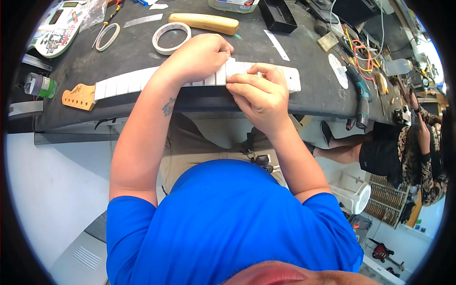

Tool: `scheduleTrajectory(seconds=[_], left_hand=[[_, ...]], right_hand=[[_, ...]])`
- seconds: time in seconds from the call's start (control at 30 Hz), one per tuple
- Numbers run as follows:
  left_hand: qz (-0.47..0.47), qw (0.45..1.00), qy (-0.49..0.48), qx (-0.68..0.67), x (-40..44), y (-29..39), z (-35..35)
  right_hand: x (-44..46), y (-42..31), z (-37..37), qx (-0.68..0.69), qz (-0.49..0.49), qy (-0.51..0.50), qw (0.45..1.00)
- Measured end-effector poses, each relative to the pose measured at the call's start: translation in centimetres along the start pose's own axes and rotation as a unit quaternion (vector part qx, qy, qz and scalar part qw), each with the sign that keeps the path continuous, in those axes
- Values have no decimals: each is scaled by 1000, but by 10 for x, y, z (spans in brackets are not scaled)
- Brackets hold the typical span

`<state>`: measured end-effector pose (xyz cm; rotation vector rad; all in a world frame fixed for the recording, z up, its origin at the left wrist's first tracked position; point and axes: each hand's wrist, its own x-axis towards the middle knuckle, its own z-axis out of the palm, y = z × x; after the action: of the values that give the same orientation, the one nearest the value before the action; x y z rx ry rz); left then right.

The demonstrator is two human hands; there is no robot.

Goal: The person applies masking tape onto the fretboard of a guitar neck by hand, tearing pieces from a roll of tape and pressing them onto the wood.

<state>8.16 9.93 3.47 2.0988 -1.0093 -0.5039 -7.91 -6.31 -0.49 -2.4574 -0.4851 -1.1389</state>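
A guitar neck [126, 84] lies across the near part of the bench, its bare wooden headstock [80, 96] to the left and its fretboard covered in white masking tape. My left hand [202, 56] reaches over the neck with fingers curled in at the far edge, at the upper end of a tape strip [231, 61]. At the near edge, my right hand [263, 92] has thumb and fingertips pinched on the tape at the same fret area. Exactly how the fingertips grip the strip is partly hidden. A tape roll [161, 47] rests just beyond my left wrist.
Behind the neck lie a yellow wooden block [204, 23], a second tape roll [108, 37], a steel ruler [143, 20] and a black tray [278, 16]. Tools and cables crowd the right, near a teal power tool [362, 95]. Another person [380, 152] stands at right.
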Motion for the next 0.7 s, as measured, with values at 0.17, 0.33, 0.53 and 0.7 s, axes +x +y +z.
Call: scheduleTrajectory(seconds=[0.17, 0.33, 0.53, 0.7], left_hand=[[-6, 1000, -1, 1, 0, 2, 0], [-13, 1000, -6, -8, 3, -3, 0], [23, 999, 31, -3, -1, -4, 3], [202, 947, 133, 210, -28, 7, 4]], right_hand=[[-1, 1, 2, 6, -1, -2, 1000], [-2, 0, 2, -9, 15, -17, 1000], [-1, -8, -5, -66, 25, -46, 996], [-9, 1, -9, 26, 56, 52, 997]])
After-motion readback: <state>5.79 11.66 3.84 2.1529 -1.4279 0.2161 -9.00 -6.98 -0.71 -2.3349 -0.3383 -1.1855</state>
